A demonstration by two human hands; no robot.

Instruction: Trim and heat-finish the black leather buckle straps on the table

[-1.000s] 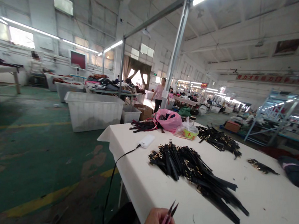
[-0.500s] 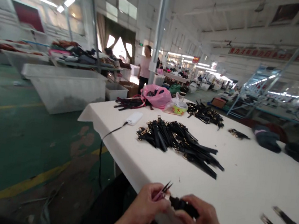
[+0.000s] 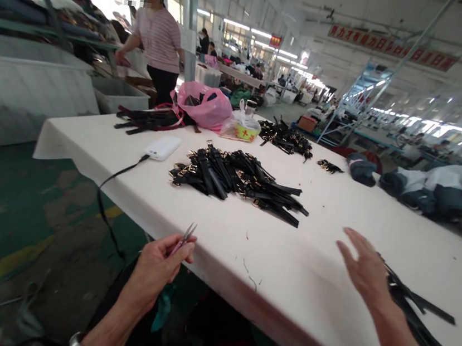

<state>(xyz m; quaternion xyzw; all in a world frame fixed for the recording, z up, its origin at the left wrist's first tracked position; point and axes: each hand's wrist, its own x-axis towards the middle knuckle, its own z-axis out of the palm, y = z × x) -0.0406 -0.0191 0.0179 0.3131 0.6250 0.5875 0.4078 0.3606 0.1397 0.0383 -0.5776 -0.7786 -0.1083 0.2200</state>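
Note:
Near the table's front edge, my left hand (image 3: 163,260) is closed around a small pair of thread snips (image 3: 185,238), with the pointed metal blades sticking up past the fingers. To the right, my right hand (image 3: 364,268) is spread over the table with nothing in it. Beside and partly behind that hand lie several black straps (image 3: 419,314). A big heap of black straps with gold buckles (image 3: 234,176) rests in the middle of the white-covered table (image 3: 311,272). Short thread scraps (image 3: 247,266) are scattered on the cloth between my hands.
A white power bank (image 3: 163,148) with a black cable lies at the left edge. Farther back are a pink plastic bag (image 3: 205,105), a clear bag (image 3: 242,128) and more straps (image 3: 288,139). Dark and grey cloth pieces (image 3: 418,187) lie right. A person (image 3: 158,40) stands behind the table.
My right hand has let go of the black strap and moved right, near the straps there. My left hand still holds the snips. The view has shifted, and the standing person appears closer.

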